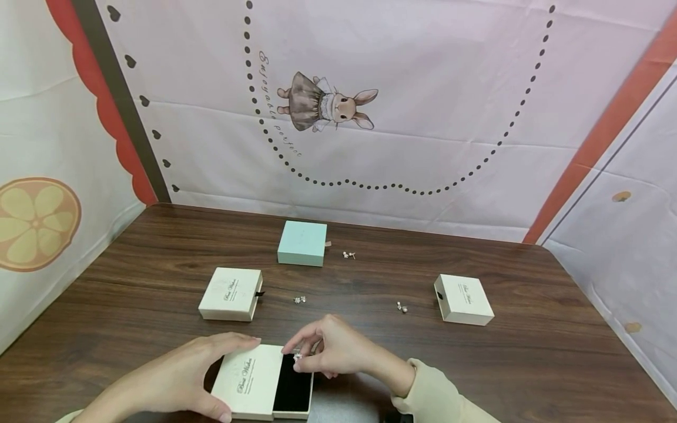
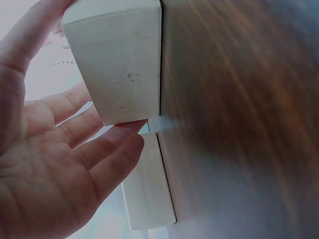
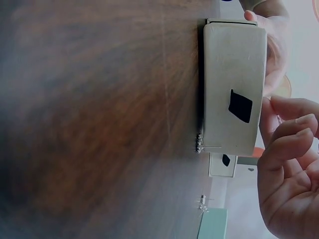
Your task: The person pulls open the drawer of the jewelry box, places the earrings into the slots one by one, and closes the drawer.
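A cream slide-out gift box (image 1: 247, 379) lies at the table's near side, its drawer (image 1: 292, 388) pulled partway out to the right and lined in black. My left hand (image 1: 182, 373) grips the sleeve of this box, thumb at the near edge and fingers at the far edge. Over the drawer, my right hand (image 1: 338, 349) pinches a small sparkly stud earring (image 1: 298, 356) between thumb and forefinger. The right wrist view shows the drawer's front (image 3: 234, 64) with a black pull ribbon (image 3: 240, 106); the fingers hide most of the pinched earring there.
Farther back stand a cream box (image 1: 231, 294), a mint green box (image 1: 302, 242) and, on the right, another cream box (image 1: 463, 299). Small earrings lie beside them: one group (image 1: 300, 299) in the middle, another (image 1: 349, 255) behind, a third (image 1: 402, 307) to the right. A printed cloth (image 1: 423, 106) hangs behind the table.
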Action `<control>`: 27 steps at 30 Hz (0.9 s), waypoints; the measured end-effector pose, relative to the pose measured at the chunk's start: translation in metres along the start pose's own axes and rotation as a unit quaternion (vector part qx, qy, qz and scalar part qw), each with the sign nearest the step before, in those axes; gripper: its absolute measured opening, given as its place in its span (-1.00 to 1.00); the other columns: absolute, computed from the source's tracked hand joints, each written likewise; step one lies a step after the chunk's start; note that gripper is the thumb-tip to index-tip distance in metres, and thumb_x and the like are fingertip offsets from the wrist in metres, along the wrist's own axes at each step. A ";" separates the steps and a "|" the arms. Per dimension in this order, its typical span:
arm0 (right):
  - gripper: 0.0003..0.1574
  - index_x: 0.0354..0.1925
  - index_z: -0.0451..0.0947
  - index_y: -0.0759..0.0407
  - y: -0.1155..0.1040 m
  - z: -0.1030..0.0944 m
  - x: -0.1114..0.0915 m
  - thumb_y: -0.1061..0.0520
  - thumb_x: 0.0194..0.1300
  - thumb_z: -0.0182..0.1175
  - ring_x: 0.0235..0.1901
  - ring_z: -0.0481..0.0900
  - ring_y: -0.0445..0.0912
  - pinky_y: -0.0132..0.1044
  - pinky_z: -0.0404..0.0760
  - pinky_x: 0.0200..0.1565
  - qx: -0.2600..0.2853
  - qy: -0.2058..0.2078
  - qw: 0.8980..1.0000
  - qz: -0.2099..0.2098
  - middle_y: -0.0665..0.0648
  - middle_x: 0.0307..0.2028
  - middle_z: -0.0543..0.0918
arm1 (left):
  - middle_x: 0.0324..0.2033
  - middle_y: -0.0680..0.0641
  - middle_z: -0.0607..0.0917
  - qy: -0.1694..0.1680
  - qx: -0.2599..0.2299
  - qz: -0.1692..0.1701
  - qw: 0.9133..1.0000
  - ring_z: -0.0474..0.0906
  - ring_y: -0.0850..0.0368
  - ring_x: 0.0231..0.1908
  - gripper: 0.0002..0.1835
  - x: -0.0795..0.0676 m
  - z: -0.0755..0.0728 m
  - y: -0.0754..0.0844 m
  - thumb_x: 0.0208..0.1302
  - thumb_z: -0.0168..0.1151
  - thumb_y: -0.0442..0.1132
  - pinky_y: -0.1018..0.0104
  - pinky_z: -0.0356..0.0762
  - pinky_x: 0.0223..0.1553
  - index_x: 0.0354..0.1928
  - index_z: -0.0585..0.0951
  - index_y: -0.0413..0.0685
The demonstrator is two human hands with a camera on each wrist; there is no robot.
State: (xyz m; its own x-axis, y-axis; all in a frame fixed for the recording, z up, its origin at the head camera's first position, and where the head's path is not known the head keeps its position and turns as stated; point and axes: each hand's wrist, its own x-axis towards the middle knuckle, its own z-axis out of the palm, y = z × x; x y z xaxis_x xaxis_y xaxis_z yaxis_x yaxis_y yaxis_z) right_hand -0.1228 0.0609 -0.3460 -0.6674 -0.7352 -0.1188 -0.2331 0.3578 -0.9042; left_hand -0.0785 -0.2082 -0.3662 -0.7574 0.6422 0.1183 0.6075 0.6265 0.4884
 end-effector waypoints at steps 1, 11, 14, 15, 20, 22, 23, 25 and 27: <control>-0.83 -0.30 0.66 0.22 0.000 0.000 0.000 0.34 0.05 0.26 -0.89 0.23 -0.31 -0.51 0.25 -0.79 0.002 -0.001 1.000 -0.001 -0.13 -0.62 0.54 | 0.08 0.01 0.50 0.000 0.001 -0.001 1.000 0.42 0.12 0.04 -0.07 0.000 0.000 0.000 -0.28 0.38 0.26 0.27 0.43 -0.12 0.22 0.37 0.08; -0.85 -0.34 0.67 0.23 0.001 0.001 0.002 0.34 0.03 0.29 -0.88 0.30 -0.29 -0.49 0.30 -0.79 0.004 -0.009 1.000 0.002 -0.10 -0.61 0.61 | 0.08 0.02 0.50 -0.002 0.000 -0.003 1.000 0.42 0.12 0.04 -0.08 0.000 0.000 -0.001 -0.28 0.39 0.25 0.25 0.43 -0.12 0.22 0.37 0.08; -0.86 -0.34 0.67 0.24 0.002 0.003 0.003 0.32 0.02 0.31 -0.89 0.31 -0.28 -0.47 0.31 -0.80 0.008 -0.007 1.000 0.006 -0.05 -0.58 0.66 | 0.08 0.02 0.50 0.003 0.002 0.004 1.000 0.41 0.12 0.05 -0.08 -0.001 0.001 -0.001 -0.27 0.39 0.25 0.26 0.43 -0.11 0.22 0.37 0.08; -0.86 -0.35 0.67 0.24 0.002 0.003 0.003 0.31 0.02 0.31 -0.89 0.31 -0.27 -0.47 0.31 -0.80 0.009 -0.005 1.000 0.008 -0.03 -0.57 0.67 | 0.08 0.02 0.50 0.004 0.002 0.006 1.000 0.41 0.13 0.05 -0.08 -0.001 0.001 -0.001 -0.27 0.39 0.25 0.26 0.42 -0.11 0.22 0.37 0.08; -0.87 -0.37 0.67 0.23 0.003 0.004 0.003 0.27 -0.01 0.35 -0.91 0.31 -0.27 -0.46 0.32 -0.81 0.002 0.005 1.000 0.012 -0.01 -0.57 0.69 | 0.08 0.01 0.50 0.004 0.001 0.006 1.000 0.41 0.13 0.05 -0.08 -0.002 0.002 -0.001 -0.27 0.39 0.25 0.27 0.43 -0.11 0.22 0.37 0.07; -0.87 -0.40 0.67 0.23 0.002 0.004 0.002 0.26 -0.03 0.37 -0.91 0.28 -0.28 -0.47 0.29 -0.81 -0.003 0.008 1.000 0.013 -0.02 -0.60 0.68 | 0.08 0.00 0.50 0.002 -0.001 0.003 1.000 0.42 0.12 0.04 -0.08 -0.001 0.002 -0.001 -0.27 0.39 0.25 0.27 0.43 -0.12 0.22 0.37 0.07; -0.88 -0.41 0.67 0.22 0.002 0.004 0.002 0.25 -0.04 0.37 -0.92 0.27 -0.28 -0.48 0.28 -0.81 -0.005 0.009 1.000 0.012 -0.04 -0.62 0.67 | 0.08 0.00 0.50 0.000 -0.002 0.000 1.000 0.42 0.12 0.04 -0.08 -0.001 0.001 -0.001 -0.28 0.39 0.25 0.27 0.43 -0.12 0.22 0.37 0.07; -0.89 -0.45 0.67 0.23 0.002 0.004 0.002 0.25 -0.06 0.39 -0.92 0.24 -0.30 -0.50 0.24 -0.81 -0.006 0.010 1.000 0.012 -0.06 -0.65 0.65 | 0.08 0.00 0.50 -0.005 -0.005 -0.006 1.000 0.42 0.10 0.04 -0.07 -0.001 0.001 -0.001 -0.27 0.38 0.26 0.26 0.43 -0.12 0.23 0.37 0.08; -0.90 -0.47 0.68 0.22 0.001 0.004 0.002 0.26 -0.06 0.39 -0.92 0.22 -0.31 -0.52 0.22 -0.80 -0.011 0.011 1.000 0.009 -0.11 -0.67 0.61 | 0.09 0.00 0.49 -0.008 -0.008 -0.011 1.000 0.41 0.10 0.05 -0.07 0.000 0.000 0.000 -0.27 0.38 0.26 0.25 0.43 -0.11 0.23 0.36 0.08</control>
State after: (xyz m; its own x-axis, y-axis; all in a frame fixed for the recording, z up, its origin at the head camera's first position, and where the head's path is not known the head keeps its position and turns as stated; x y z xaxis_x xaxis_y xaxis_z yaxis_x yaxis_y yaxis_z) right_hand -0.1220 0.0575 -0.3490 -0.6866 -0.7160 -0.1261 -0.2357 0.3833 -0.8931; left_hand -0.0786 -0.2083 -0.3663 -0.7660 0.6359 0.0943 0.5876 0.6331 0.5039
